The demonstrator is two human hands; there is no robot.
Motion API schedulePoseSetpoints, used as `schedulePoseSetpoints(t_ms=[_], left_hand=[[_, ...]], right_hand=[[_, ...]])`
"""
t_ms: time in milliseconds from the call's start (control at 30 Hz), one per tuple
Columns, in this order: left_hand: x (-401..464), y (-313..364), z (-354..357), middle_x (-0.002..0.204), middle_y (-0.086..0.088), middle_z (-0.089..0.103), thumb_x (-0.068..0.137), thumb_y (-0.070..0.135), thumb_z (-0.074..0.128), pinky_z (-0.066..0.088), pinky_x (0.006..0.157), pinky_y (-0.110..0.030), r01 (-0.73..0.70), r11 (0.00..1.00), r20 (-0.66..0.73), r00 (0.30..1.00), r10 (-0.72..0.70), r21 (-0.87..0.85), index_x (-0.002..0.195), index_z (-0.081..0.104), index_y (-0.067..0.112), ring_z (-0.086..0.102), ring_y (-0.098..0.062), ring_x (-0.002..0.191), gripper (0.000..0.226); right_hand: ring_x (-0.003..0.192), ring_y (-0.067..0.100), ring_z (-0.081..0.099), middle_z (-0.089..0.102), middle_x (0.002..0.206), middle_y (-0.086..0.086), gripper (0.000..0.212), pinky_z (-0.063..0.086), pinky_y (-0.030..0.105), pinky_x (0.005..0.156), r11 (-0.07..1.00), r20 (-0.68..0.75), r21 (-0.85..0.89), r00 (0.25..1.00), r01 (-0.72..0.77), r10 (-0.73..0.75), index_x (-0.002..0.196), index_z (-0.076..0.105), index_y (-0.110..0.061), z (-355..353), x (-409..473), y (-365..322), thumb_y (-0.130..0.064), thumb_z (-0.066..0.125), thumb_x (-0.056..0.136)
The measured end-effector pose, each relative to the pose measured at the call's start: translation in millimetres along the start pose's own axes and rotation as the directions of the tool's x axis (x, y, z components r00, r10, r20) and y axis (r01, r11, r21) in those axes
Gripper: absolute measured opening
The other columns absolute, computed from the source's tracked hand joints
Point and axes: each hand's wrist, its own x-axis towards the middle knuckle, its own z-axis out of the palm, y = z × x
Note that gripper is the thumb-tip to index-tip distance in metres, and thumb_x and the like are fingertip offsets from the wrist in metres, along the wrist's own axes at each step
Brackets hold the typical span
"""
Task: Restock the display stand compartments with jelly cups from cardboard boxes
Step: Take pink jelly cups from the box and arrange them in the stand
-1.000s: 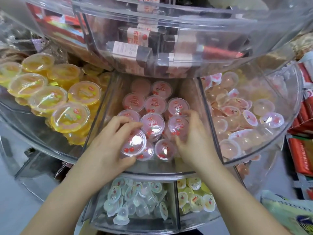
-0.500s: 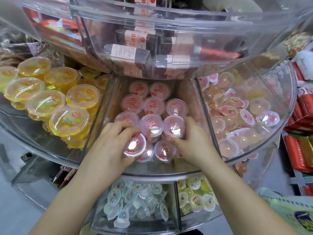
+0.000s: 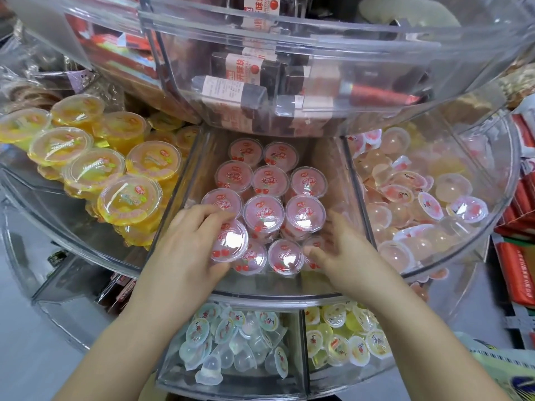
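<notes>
Both hands reach into the middle compartment (image 3: pixel 185 198) of the clear stand (image 3: pixel 289 298), which is packed with pink cups (image 3: pixel 270 180) standing lid-up in rows. The left hand (image 3: pixel 188 247) grips a tilted pink cup (image 3: pixel 230 241) at the front left, fingers curled over its top edge and thumb under its lower rim. The right hand (image 3: pixel 344 250) holds nothing: its fingers are straight and slightly spread, lying along the right side of the cups next to the divider (image 3: pixel 357 192). Orange cups (image 3: pixel 130 198) fill the compartment to the left, small pale jellies (image 3: pixel 428 198) the one to the right. Below, two more bins hold small clear (image 3: pixel 231 348) and yellow jellies (image 3: pixel 344 342).
</notes>
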Motion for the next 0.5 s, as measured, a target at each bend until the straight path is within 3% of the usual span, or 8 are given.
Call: schedulePoseSetpoints(t_ms=[67, 133, 233, 367, 500], left_hand=[[-2, 1, -1, 0.113, -0.001, 0.058, 0.059, 0.007, 0.084, 0.023, 0.09, -0.012, 0.022, 1.0, 0.003, 1.0, -0.022, -0.002, 0.119, 0.058, 0.013, 0.049, -0.02, 0.106, 0.066], [-4, 3, -1, 0.114, -0.001, 0.059, 0.061, 0.01, 0.083, 0.024, 0.091, -0.013, 0.032, 0.999, -0.006, 0.999, -0.032, -0.005, 0.12, 0.059, 0.013, 0.051, -0.021, 0.107, 0.064], [-7, 4, -2, 0.115, 0.001, 0.059, 0.064, 0.013, 0.083, 0.025, 0.092, -0.012, 0.059, 0.998, -0.047, 0.997, -0.06, -0.019, 0.118, 0.059, 0.013, 0.053, -0.02, 0.109, 0.059], [-9, 7, -5, 0.111, 0.003, 0.057, 0.064, 0.014, 0.083, 0.039, 0.083, -0.02, 0.099, 0.995, -0.042, 0.994, -0.1, -0.03, 0.107, 0.063, 0.016, 0.057, -0.017, 0.102, 0.047], [-5, 9, -16, 0.114, 0.004, 0.052, 0.07, 0.021, 0.079, 0.044, 0.083, -0.028, 0.116, 0.992, 0.069, 0.991, -0.113, -0.039, 0.113, 0.06, 0.02, 0.056, -0.016, 0.101, 0.047]], right_hand=[[0.102, 0.023, 0.057, 0.058, 0.103, -0.001, 0.033, 0.04, 0.024, 0.067, 0.967, -0.091, -0.247, 0.992, 0.066, -0.091, 0.116, 0.038, -0.019, -3, -14, -4, -0.029, 0.056, 0.09], [0.087, 0.02, 0.056, 0.056, 0.087, -0.005, 0.02, 0.03, 0.024, 0.057, 0.929, -0.147, -0.332, 0.963, 0.167, -0.226, 0.096, 0.04, -0.022, -1, -24, -11, -0.027, 0.057, 0.088], [0.088, 0.016, 0.058, 0.063, 0.092, -0.006, 0.013, 0.043, 0.028, 0.073, 0.921, -0.024, -0.257, 0.951, 0.293, -0.309, 0.099, 0.055, -0.024, 10, -18, -23, -0.026, 0.06, 0.087], [0.102, 0.01, 0.06, 0.067, 0.111, -0.005, 0.041, 0.047, 0.03, 0.093, 0.94, 0.257, -0.087, 0.919, 0.33, -0.299, 0.128, 0.052, -0.027, 31, 2, -37, -0.028, 0.06, 0.088], [0.085, 0.014, 0.065, 0.071, 0.088, -0.005, 0.025, 0.052, 0.039, 0.082, 0.935, 0.289, -0.004, 0.895, 0.355, -0.339, 0.111, 0.063, -0.029, 46, 11, -38, -0.024, 0.06, 0.087]])
